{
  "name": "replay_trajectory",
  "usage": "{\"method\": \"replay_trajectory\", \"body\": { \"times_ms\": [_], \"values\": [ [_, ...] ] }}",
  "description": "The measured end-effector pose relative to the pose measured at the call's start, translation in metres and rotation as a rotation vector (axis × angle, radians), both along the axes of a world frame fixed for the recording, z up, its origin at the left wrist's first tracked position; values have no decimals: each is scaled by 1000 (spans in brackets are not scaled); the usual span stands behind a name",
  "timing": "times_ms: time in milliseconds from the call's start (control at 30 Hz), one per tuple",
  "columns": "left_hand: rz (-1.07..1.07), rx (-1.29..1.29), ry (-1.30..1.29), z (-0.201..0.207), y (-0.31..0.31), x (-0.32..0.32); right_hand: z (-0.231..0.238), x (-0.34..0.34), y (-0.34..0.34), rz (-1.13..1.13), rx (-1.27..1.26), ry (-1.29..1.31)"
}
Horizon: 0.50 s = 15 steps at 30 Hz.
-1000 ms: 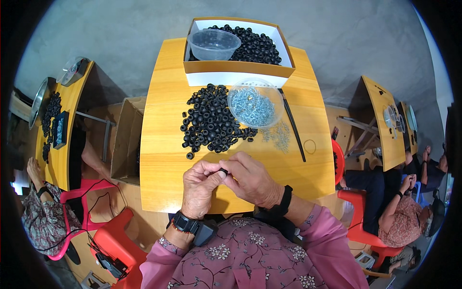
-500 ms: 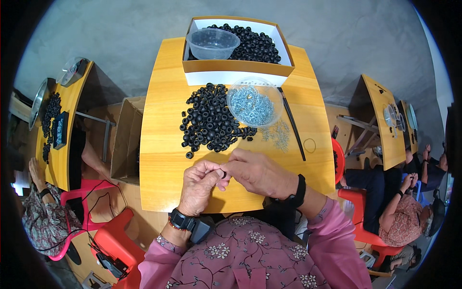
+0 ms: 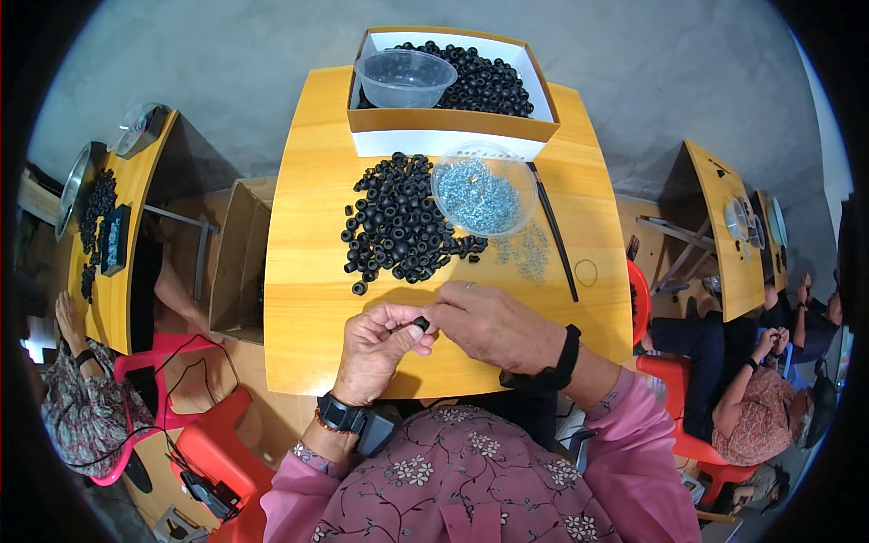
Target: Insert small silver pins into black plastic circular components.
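Note:
My left hand [image 3: 373, 351] is closed in a pinch on a small black bead [image 3: 421, 323] above the near edge of the table. My right hand [image 3: 498, 328] meets it there, its fingers pressed together right beside the bead. What those fingers hold, if anything, is hidden. Just beyond my hands lies a loose pile of black beads [image 3: 394, 222] with wide holes. A clear round dish [image 3: 500, 154] of tiny light-blue beads stands against the pile's right side, and some blue beads [image 3: 522, 252] have spilled in front of it.
A white and brown box [image 3: 453, 143] of black beads, with a clear bowl [image 3: 405, 83] inside, sits at the table's far edge. To the right lie a slim black stick [image 3: 555, 233] and a thin loop [image 3: 587, 285]. Other people sit at side tables.
The black bead shows more plainly between my left fingers. My right hand has shifted slightly while staying against the left, and the table has moved a little in view.

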State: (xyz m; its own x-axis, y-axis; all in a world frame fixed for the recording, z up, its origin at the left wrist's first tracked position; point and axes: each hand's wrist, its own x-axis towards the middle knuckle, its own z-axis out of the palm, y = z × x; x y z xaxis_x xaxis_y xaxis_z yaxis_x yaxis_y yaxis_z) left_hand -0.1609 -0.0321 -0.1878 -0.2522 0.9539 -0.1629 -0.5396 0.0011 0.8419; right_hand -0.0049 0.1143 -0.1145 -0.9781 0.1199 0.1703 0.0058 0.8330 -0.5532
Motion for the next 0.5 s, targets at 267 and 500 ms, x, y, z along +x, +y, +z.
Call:
{"method": "replay_trajectory", "body": {
  "times_ms": [267, 500],
  "values": [
    [101, -30, -23, 6, 3, 6, -9, -4, 1, -40, -73, 32],
    [96, -22, 20, 3, 4, 4, -15, -6, 4, -47, -195, 71]
  ]
}}
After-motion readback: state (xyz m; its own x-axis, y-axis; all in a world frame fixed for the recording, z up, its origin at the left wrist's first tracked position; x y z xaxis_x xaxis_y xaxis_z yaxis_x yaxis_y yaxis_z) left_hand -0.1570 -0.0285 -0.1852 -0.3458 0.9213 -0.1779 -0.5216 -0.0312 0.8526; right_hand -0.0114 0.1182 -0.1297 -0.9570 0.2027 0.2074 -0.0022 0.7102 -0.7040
